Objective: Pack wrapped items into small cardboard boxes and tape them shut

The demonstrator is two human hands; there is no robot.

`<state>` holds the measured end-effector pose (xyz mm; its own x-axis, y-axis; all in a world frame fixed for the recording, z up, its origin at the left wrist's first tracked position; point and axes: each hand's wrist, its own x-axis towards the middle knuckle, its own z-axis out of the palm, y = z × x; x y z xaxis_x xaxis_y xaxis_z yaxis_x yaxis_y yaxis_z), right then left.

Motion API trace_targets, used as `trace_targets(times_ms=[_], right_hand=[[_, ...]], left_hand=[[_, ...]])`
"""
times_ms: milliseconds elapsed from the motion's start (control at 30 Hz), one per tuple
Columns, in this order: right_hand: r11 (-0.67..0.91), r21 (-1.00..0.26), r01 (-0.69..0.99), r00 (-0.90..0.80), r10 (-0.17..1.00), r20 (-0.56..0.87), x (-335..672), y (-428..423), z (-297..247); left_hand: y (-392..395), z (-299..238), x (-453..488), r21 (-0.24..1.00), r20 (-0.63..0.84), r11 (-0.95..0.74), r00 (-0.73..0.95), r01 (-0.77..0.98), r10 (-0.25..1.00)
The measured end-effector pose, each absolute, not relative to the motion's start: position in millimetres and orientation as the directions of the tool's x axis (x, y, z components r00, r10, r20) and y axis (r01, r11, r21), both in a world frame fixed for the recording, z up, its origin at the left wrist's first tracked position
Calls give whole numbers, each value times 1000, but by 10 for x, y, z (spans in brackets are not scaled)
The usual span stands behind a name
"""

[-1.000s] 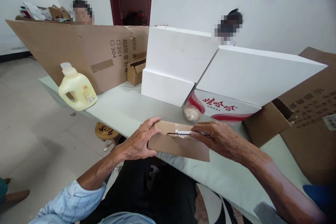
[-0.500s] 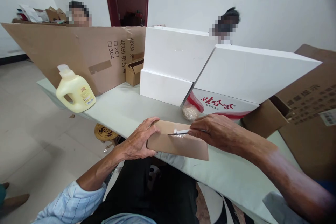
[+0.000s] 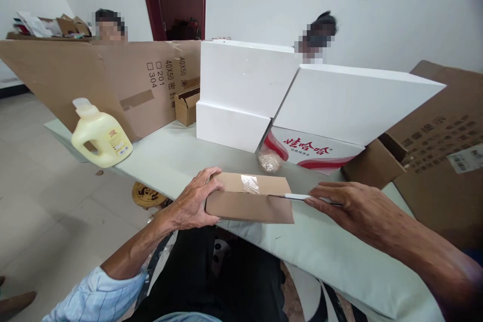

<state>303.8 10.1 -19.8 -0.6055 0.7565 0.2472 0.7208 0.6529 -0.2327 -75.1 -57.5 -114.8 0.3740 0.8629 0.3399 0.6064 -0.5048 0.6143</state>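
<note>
A small brown cardboard box with clear tape across its top lies at the near edge of the pale table. My left hand is wrapped round the box's left end, holding it down. My right hand is closed on a thin white-handled knife, whose tip touches the box's right end, level with its top.
A yellow detergent bottle stands at the table's left end. White foam slabs, a red-printed carton, a small open box and large cardboard sheets line the far side. Two people sit behind them. A bagged lump lies by the carton.
My right hand has drawn the knife rightward along the box's top, from the taped middle to its right end. My left hand has stayed on the box's left end.
</note>
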Motion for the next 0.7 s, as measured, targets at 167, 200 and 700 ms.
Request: trace_targets(times_ms=[167,200,700], right_hand=[[437,-456,775,-362,899,248,3606,154,-1010],[374,-463,803,-282,924,257,3717,156,-1278],[678,-297,673,-233,575,784,2972,-120,-1542]], left_hand=[[-618,-1124,-787,595,305,-474,363,650,881],[-623,-1113,-791,589,297,-471,367,657,882],[-378,-677,-678,397,110,-553,560,732,821]])
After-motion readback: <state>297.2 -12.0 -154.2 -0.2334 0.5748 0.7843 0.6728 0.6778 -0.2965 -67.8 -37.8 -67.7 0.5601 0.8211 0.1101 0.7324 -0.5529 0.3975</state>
